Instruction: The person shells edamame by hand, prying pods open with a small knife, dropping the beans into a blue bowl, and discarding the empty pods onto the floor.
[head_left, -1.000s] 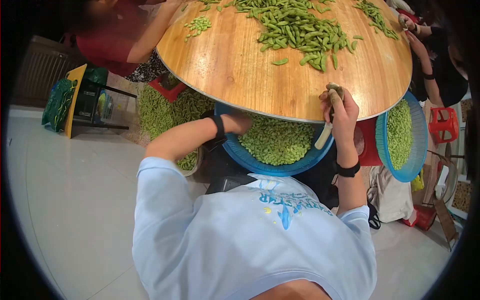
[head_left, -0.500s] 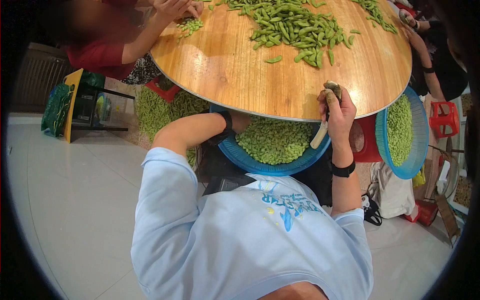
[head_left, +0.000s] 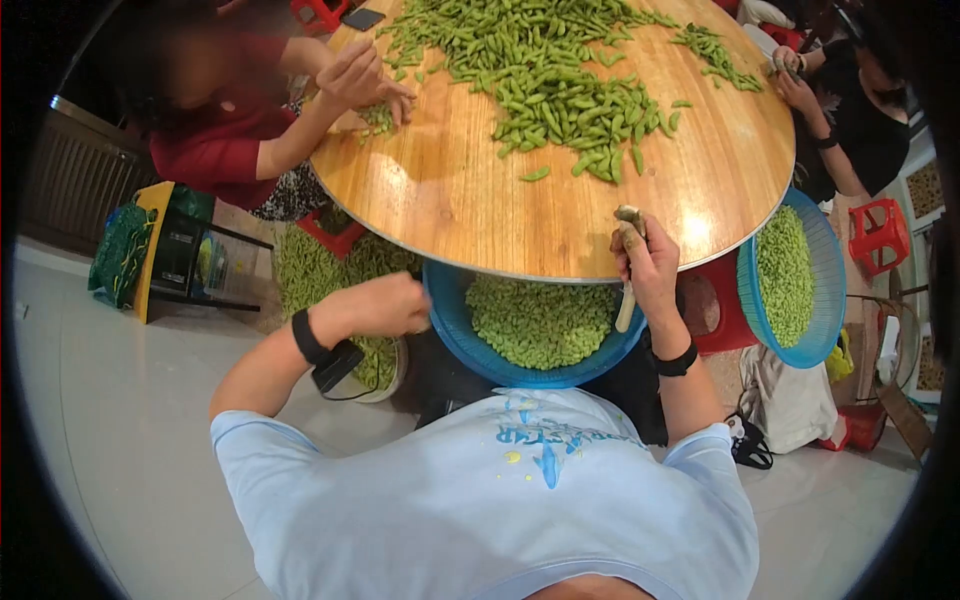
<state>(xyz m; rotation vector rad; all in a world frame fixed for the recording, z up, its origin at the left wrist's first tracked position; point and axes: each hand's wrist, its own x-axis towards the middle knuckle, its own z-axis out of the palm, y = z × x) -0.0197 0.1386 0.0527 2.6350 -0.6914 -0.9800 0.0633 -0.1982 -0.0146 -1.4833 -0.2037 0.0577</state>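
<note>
My right hand point(head_left: 650, 260) is closed at the table's near edge, around what looks like a small knife point(head_left: 626, 308) with a pale, flat end pointing down. Dark coverings or stains show on its thumb and finger. My left hand point(head_left: 385, 305) is curled and slightly blurred, left of the blue basin point(head_left: 450, 338); whatever its fingers may hold is hidden. Shelled green beans point(head_left: 540, 320) fill the basin, which sits at my lap partly under the table. A heap of green bean pods point(head_left: 570, 110) lies on the round wooden table point(head_left: 450, 215).
A person in red point(head_left: 215, 150) works at the table's left, another in black point(head_left: 865, 115) at its right. A second blue basin point(head_left: 828, 270) of beans stands right. More pods point(head_left: 310, 265) lie below left, near a white bucket point(head_left: 390, 385). Red stools point(head_left: 880, 235) stand around.
My left hand has come out of the basin area and moved left, clear of the table edge. My right hand keeps its hold. The view has tilted up slightly.
</note>
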